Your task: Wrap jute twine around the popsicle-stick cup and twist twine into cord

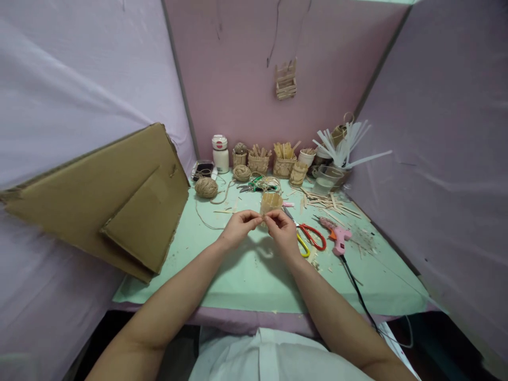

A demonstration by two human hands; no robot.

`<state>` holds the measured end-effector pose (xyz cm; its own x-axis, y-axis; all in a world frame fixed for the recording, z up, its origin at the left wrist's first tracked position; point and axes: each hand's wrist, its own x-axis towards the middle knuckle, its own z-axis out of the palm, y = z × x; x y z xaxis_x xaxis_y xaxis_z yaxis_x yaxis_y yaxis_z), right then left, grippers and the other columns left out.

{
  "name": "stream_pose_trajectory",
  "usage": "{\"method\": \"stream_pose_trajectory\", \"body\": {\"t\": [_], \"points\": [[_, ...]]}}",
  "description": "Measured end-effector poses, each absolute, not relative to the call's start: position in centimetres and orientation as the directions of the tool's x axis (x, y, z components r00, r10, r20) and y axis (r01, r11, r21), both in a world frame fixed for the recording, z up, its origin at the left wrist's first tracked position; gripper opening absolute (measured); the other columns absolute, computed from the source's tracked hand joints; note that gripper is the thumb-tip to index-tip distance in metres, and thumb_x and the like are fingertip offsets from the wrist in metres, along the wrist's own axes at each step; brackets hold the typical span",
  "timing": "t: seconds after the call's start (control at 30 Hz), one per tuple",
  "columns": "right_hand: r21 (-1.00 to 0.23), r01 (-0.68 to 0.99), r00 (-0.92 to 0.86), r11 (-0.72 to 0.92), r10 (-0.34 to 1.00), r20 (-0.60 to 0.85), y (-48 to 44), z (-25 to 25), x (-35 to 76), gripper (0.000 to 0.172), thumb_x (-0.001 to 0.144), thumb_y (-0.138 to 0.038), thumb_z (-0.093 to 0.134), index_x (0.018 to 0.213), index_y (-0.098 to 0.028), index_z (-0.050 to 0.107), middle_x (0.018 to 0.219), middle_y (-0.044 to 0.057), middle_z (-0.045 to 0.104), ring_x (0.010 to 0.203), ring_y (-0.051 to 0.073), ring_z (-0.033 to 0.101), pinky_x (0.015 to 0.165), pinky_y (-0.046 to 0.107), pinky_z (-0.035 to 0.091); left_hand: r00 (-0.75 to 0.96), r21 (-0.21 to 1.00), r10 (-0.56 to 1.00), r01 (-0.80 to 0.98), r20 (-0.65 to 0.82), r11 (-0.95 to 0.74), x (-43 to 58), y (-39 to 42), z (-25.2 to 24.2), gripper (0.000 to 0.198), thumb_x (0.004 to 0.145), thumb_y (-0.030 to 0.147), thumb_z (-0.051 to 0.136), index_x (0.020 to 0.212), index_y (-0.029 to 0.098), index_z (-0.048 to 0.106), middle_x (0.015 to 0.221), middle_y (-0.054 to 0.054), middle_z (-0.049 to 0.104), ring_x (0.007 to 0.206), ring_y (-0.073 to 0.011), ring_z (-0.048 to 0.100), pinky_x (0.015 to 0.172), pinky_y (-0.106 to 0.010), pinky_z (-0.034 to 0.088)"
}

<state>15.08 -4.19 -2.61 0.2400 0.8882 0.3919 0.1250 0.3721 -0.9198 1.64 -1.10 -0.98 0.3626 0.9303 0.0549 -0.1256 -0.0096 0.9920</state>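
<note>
My left hand and my right hand meet over the middle of the table, thumbs and fingertips pinched together. Whatever lies between the fingertips is too small to make out. Just behind them stands a small tan piece that looks like wood or cardboard, its lower part hidden by my fingers. Close to my right hand lie scissors with red and yellow handles. Farther right rests a pink hot glue gun, its black cord trailing off the front edge.
Balls of twine, green-handled pliers and scattered thin wooden sticks lie behind. Along the back wall are a white bottle, stick-filled baskets and glue sticks. A large cardboard panel leans at left.
</note>
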Motion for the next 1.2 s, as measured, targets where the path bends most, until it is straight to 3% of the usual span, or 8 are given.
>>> {"method": "stream_pose_trajectory", "body": {"t": [0.17,0.3,0.47,0.6,0.77,0.97,1.1,1.2], "points": [[-0.936,0.103,0.211,0.337,0.912,0.351,-3.9,-3.0,15.2,0.019,0.076,-0.038,0.061,0.077,-0.019,0.059,0.069,-0.001,0.055,0.063,0.013,0.048,0.056,0.025,0.039,0.353,0.946,0.907,0.141,0.229,-0.293,1.5,-1.0,-1.0,0.016,0.072,0.027,0.063,0.080,0.014,0.066,0.078,-0.003,0.065,0.074,-0.0141,0.055,0.071,-0.026,0.041],[-0.946,0.035,0.223,0.323,0.920,0.323,-4.0,-3.0,15.2,0.020,0.076,-0.039,0.059,0.075,-0.020,0.055,0.066,-0.002,0.050,0.056,0.010,0.043,0.050,0.023,0.036,0.364,0.794,0.851,0.346,0.378,-0.500,1.1,-0.9,-1.1,0.011,0.076,0.023,0.058,0.072,0.017,0.067,0.074,-0.003,0.063,0.073,-0.0144,0.054,0.071,-0.026,0.040],[-0.932,-0.224,0.326,0.286,0.923,0.204,-3.9,-2.9,15.2,0.028,0.075,-0.045,0.059,0.073,-0.020,0.046,0.058,-0.007,0.037,0.045,0.007,0.031,0.041,0.021,0.029,0.368,0.722,0.836,0.431,0.407,-0.542,0.5,-0.4,-1.2,0.010,0.074,0.019,0.061,0.067,0.019,0.068,0.071,-0.005,0.063,0.071,-0.0159,0.053,0.070,-0.028,0.039],[-0.918,-0.256,0.340,0.302,0.917,0.207,-3.6,-2.8,15.3,0.031,0.074,-0.048,0.060,0.075,-0.020,0.047,0.059,-0.006,0.039,0.046,0.007,0.033,0.042,0.021,0.030,0.338,0.829,0.885,0.352,0.320,-0.435,0.4,-0.1,-1.1,0.009,0.072,0.025,0.063,0.068,0.018,0.069,0.071,-0.005,0.065,0.069,-0.0156,0.053,0.069,-0.028,0.039],[-0.913,-0.253,0.339,0.321,0.913,0.227,-3.5,-2.6,15.8,0.029,0.075,-0.046,0.061,0.078,-0.020,0.050,0.059,-0.006,0.043,0.048,0.008,0.038,0.044,0.021,0.032,0.437,0.994,0.899,0.110,-0.029,-0.021,0.3,-0.2,-1.0,0.030,0.062,0.041,0.071,0.073,0.013,0.068,0.060,-0.001,0.058,0.055,-0.0092,0.045,0.055,-0.023,0.034],[-0.888,-0.284,0.344,0.362,0.903,0.258,-3.8,-2.3,15.7,0.023,0.079,-0.042,0.057,0.087,-0.022,0.052,0.070,-0.003,0.050,0.052,0.008,0.044,0.042,0.020,0.034,0.551,0.957,0.814,-0.092,-0.182,0.277,0.1,-0.4,-0.7,0.040,0.055,0.037,0.080,0.082,0.010,0.069,0.062,0.001,0.053,0.053,-0.0050,0.044,0.054,-0.021,0.033],[-0.913,-0.169,0.340,0.371,0.891,0.300,-4.2,-2.1,15.4,0.023,0.082,-0.040,0.050,0.096,-0.022,0.052,0.087,0.000,0.057,0.051,0.007,0.045,0.042,0.021,0.036,0.557,0.938,0.804,-0.123,-0.205,0.325,-0.1,-0.3,-0.5,0.037,0.056,0.035,0.080,0.082,0.011,0.069,0.064,0.001,0.053,0.055,-0.0040,0.045,0.056,-0.020,0.035],[-0.925,-0.066,0.228,0.375,0.908,0.352,-4.5,-2.2,15.2,0.025,0.082,-0.037,0.051,0.101,-0.022,0.054,0.097,0.003,0.059,0.049,0.006,0.045,0.045,0.022,0.040,0.544,0.933,0.816,-0.156,-0.194,0.325,-0.3,-0.2,-0.4,0.037,0.056,0.034,0.081,0.083,0.011,0.069,0.064,0.001,0.053,0.056,-0.0042,0.046,0.056,-0.019,0.036]]}}
